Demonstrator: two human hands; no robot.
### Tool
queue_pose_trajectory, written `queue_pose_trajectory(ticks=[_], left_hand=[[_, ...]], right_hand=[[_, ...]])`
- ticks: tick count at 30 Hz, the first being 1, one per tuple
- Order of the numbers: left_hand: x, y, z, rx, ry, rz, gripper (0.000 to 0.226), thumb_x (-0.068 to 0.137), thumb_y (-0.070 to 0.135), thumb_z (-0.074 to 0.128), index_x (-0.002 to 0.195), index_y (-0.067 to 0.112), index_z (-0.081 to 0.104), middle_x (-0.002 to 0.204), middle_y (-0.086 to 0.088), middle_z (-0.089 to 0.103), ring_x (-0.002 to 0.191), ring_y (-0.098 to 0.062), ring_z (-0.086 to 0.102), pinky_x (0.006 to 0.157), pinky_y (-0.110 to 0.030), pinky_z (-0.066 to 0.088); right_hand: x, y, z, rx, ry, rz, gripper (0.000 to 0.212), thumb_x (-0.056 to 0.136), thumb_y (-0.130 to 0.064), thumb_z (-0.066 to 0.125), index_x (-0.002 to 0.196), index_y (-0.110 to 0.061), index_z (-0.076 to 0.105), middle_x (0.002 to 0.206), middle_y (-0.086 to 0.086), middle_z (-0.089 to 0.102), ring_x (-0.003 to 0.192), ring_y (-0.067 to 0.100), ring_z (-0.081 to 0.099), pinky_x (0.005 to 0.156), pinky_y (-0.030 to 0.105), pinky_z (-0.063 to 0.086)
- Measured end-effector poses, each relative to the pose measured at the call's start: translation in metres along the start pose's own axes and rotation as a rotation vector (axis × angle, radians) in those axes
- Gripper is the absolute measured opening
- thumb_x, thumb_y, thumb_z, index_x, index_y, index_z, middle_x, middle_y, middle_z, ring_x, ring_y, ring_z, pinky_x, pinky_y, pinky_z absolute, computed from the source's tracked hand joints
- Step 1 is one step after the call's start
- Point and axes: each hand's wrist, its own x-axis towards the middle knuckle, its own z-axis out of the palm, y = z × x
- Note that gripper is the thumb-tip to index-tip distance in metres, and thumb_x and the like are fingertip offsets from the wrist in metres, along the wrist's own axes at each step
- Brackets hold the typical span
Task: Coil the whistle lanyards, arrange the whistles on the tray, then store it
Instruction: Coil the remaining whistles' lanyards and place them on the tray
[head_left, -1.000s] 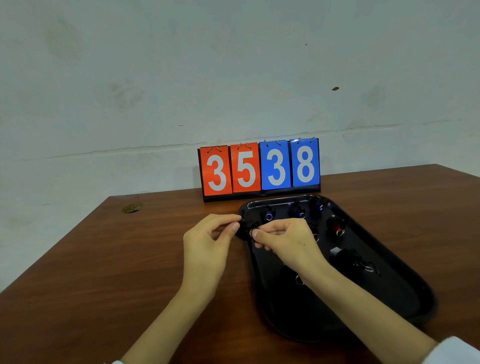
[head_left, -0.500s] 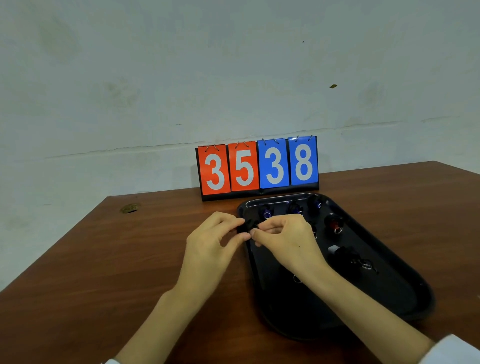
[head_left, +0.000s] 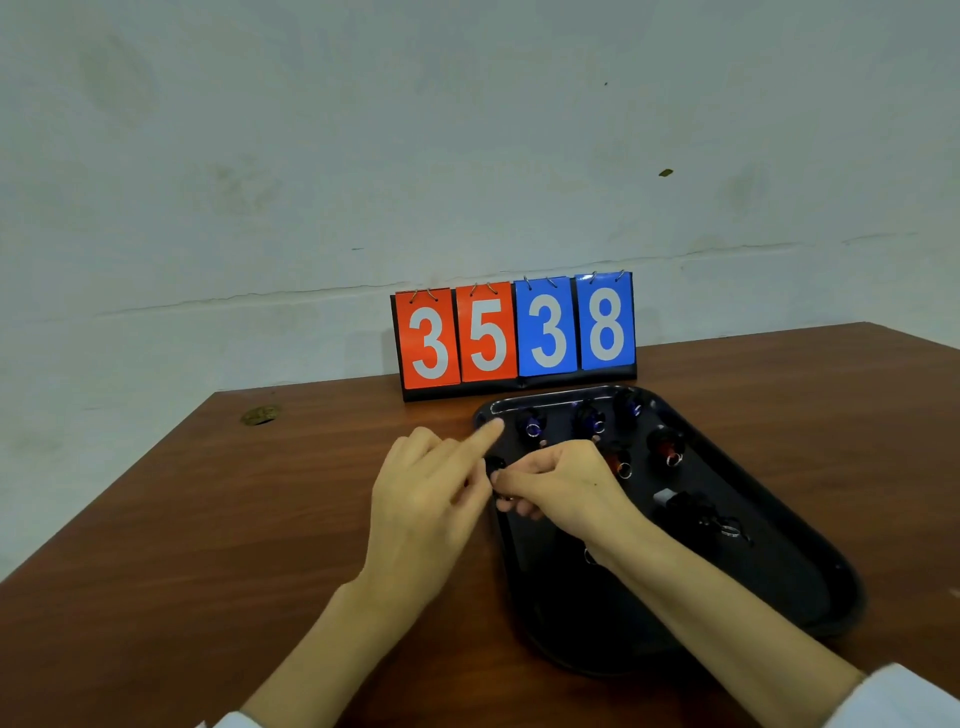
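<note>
Both hands meet over the tray's (head_left: 810, 603) near-left rim, at the middle of the brown wooden desk (head_left: 218, 545). The right hand (head_left: 561, 486) is curled, thumb and fingers pinched together on a small black whistle (head_left: 496, 467) with its dark lanyard bundled against it; how the cord is wound is too dark to tell. The left hand (head_left: 426, 499) sits just beside it, loose, index finger stretched out toward the tray's far-left corner, the other fingers half bent and touching the same little bundle from the left; whether it actually grips is unclear.

On the black tray, three blue whistles line the far edge: one at the far-left corner (head_left: 531, 423), one in the middle (head_left: 589, 420), one to the right (head_left: 628, 408). Just nearer, two red whistles (head_left: 618, 460) and (head_left: 665, 448) sit side by side, each with a small metal ring. Along the right edge lies another black whistle (head_left: 680, 504) with its cord and ring (head_left: 727, 529) trailing loose.

Behind the tray, at the desk's far edge, stands a flip scoreboard (head_left: 517, 332) reading 35 in red, 38 in blue
</note>
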Motion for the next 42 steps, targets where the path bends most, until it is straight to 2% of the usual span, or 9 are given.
queue_pose_trajectory(ticks=[4, 6, 12, 18, 22, 28, 33, 38, 42], left_hand=[[0.018, 0.012, -0.009, -0.8, 0.026, -0.917, 0.052, 0.081, 0.001, 0.064, 0.124, 0.026, 0.05, 0.069, 0.0, 0.069, 0.065, -0.003, 0.062, 0.071, -0.017, 0.043], [0.021, 0.008, -0.008, -1.011, 0.031, -1.084, 0.045, 0.082, -0.001, 0.061, 0.119, 0.022, 0.051, 0.065, 0.004, 0.068, 0.054, -0.001, 0.057, 0.063, -0.021, 0.042], [0.018, 0.006, -0.01, -0.535, -0.09, -0.631, 0.023, 0.08, 0.007, 0.068, 0.083, 0.03, 0.066, 0.079, 0.01, 0.067, 0.079, 0.0, 0.062, 0.071, -0.011, 0.05], [0.014, -0.01, -0.01, -0.257, -0.197, -0.247, 0.021, 0.081, 0.009, 0.068, 0.095, 0.024, 0.071, 0.088, 0.018, 0.058, 0.091, 0.001, 0.056, 0.076, -0.008, 0.046], [0.012, -0.011, -0.008, -0.187, -0.225, -0.174, 0.014, 0.083, 0.014, 0.066, 0.096, 0.019, 0.069, 0.092, 0.013, 0.057, 0.087, -0.002, 0.055, 0.074, -0.014, 0.049], [0.009, 0.001, -0.001, -0.492, -0.193, -0.413, 0.013, 0.089, 0.005, 0.054, 0.092, 0.017, 0.06, 0.1, 0.01, 0.058, 0.1, -0.001, 0.054, 0.085, -0.008, 0.043], [0.01, 0.004, -0.001, -0.678, -0.168, -0.603, 0.011, 0.095, 0.011, 0.046, 0.094, 0.018, 0.054, 0.102, 0.006, 0.062, 0.099, -0.002, 0.059, 0.083, -0.015, 0.049], [0.009, -0.003, 0.002, -0.786, -0.125, -0.825, 0.014, 0.096, 0.01, 0.044, 0.091, 0.02, 0.053, 0.096, -0.004, 0.065, 0.099, -0.02, 0.062, 0.094, -0.046, 0.05], [0.009, -0.008, 0.002, -0.831, -0.07, -0.946, 0.016, 0.095, 0.007, 0.045, 0.089, 0.019, 0.055, 0.096, -0.007, 0.065, 0.101, -0.026, 0.06, 0.095, -0.052, 0.047]], right_hand=[[0.001, -0.002, -0.003, -0.002, 0.006, -0.021, 0.012, 0.081, -0.018, 0.068, 0.071, -0.013, 0.073, 0.063, -0.002, 0.069, 0.054, 0.001, 0.057, 0.056, 0.014, 0.043], [0.001, -0.003, -0.004, -0.019, 0.001, -0.04, 0.011, 0.081, -0.018, 0.068, 0.072, -0.015, 0.073, 0.063, -0.002, 0.069, 0.054, 0.0, 0.057, 0.056, 0.014, 0.044], [0.002, -0.002, -0.006, -0.041, 0.024, -0.09, 0.01, 0.082, -0.019, 0.068, 0.074, -0.015, 0.072, 0.063, -0.002, 0.069, 0.054, 0.0, 0.058, 0.056, 0.013, 0.043], [0.004, -0.001, -0.007, -0.053, 0.039, -0.098, 0.011, 0.082, -0.02, 0.069, 0.072, -0.015, 0.072, 0.063, -0.003, 0.069, 0.056, 0.002, 0.058, 0.058, 0.016, 0.043], [0.004, -0.001, -0.007, -0.128, 0.07, -0.131, 0.01, 0.08, -0.021, 0.07, 0.071, -0.017, 0.072, 0.063, -0.002, 0.07, 0.059, 0.003, 0.061, 0.065, 0.022, 0.051], [-0.004, -0.002, 0.0, -0.587, 0.169, -0.325, 0.014, 0.082, -0.029, 0.067, 0.089, -0.017, 0.07, 0.079, -0.005, 0.071, 0.07, 0.002, 0.061, 0.069, 0.013, 0.048], [-0.007, -0.004, 0.004, -0.699, 0.169, -0.531, 0.016, 0.085, -0.029, 0.062, 0.093, -0.017, 0.069, 0.08, -0.004, 0.07, 0.075, 0.007, 0.063, 0.076, 0.024, 0.052], [-0.014, -0.014, -0.035, -0.582, 0.058, -0.288, 0.033, 0.093, -0.042, 0.045, 0.093, -0.018, 0.068, 0.081, -0.001, 0.069, 0.071, 0.006, 0.06, 0.064, 0.016, 0.044], [-0.018, 0.015, -0.096, -0.675, 0.126, -0.054, 0.037, 0.087, -0.043, 0.056, 0.119, -0.027, 0.058, 0.113, -0.006, 0.064, 0.097, 0.009, 0.06, 0.087, 0.027, 0.049]])
